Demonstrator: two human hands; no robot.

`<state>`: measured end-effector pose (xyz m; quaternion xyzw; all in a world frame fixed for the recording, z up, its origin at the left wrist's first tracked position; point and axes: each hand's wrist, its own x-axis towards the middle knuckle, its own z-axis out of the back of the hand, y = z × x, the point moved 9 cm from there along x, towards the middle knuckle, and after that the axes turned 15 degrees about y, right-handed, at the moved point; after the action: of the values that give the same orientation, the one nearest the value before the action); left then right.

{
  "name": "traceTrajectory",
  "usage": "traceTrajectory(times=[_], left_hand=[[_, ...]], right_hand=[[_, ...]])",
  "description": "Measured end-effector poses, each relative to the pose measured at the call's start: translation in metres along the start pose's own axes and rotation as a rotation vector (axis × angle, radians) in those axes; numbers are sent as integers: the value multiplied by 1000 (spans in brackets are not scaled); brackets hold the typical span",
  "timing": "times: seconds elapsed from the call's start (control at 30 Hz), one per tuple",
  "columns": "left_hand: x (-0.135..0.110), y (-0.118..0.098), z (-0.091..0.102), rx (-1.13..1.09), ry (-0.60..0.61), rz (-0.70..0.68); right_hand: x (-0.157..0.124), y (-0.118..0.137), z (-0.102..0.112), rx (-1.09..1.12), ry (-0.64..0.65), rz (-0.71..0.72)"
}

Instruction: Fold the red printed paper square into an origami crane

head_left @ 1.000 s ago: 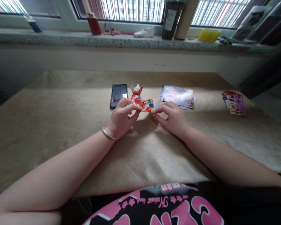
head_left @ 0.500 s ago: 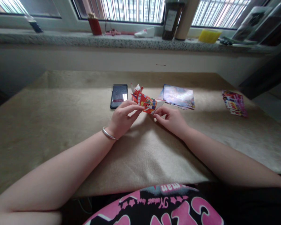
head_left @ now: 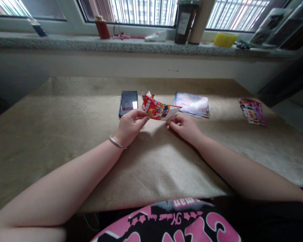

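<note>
A folded piece of red printed paper (head_left: 158, 110) with a white underside is held just above the table between both hands. My left hand (head_left: 129, 126), with a silver bracelet on its wrist, pinches the paper's left end. My right hand (head_left: 184, 127) pinches its lower right edge with thumb and fingertips. Behind the paper, another small folded red and white paper piece (head_left: 148, 95) stands on the table.
A dark phone (head_left: 128, 102) lies left of the paper. A stack of shiny printed sheets (head_left: 194, 103) lies to the right, and a colourful sheet (head_left: 252, 110) further right. Beige cloth (head_left: 65, 134) covers the table. The windowsill holds a red cup (head_left: 102, 28), bottles and a yellow box.
The paper has been lifted and tilted so its left end points up. Both hands have kept their pinch and shifted slightly away from me.
</note>
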<state>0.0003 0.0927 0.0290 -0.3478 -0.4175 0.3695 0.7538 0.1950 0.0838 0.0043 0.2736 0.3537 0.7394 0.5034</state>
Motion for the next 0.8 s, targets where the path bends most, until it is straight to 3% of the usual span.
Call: traceTrajectory(times=[0.17,0.37,0.53,0.8], left_hand=[[4,9,-3,-205,-10,14],[7,5,-23,-394,175,-2],[7,7,-29,-411,279,21],[7,9,-28,-324,248,39]], right_hand=[[1,0,4,56,-46,32],[6,-12,5,273,-83,59],[7,-15,0,466,-22,32],[7,-2,-2,469,46,79]])
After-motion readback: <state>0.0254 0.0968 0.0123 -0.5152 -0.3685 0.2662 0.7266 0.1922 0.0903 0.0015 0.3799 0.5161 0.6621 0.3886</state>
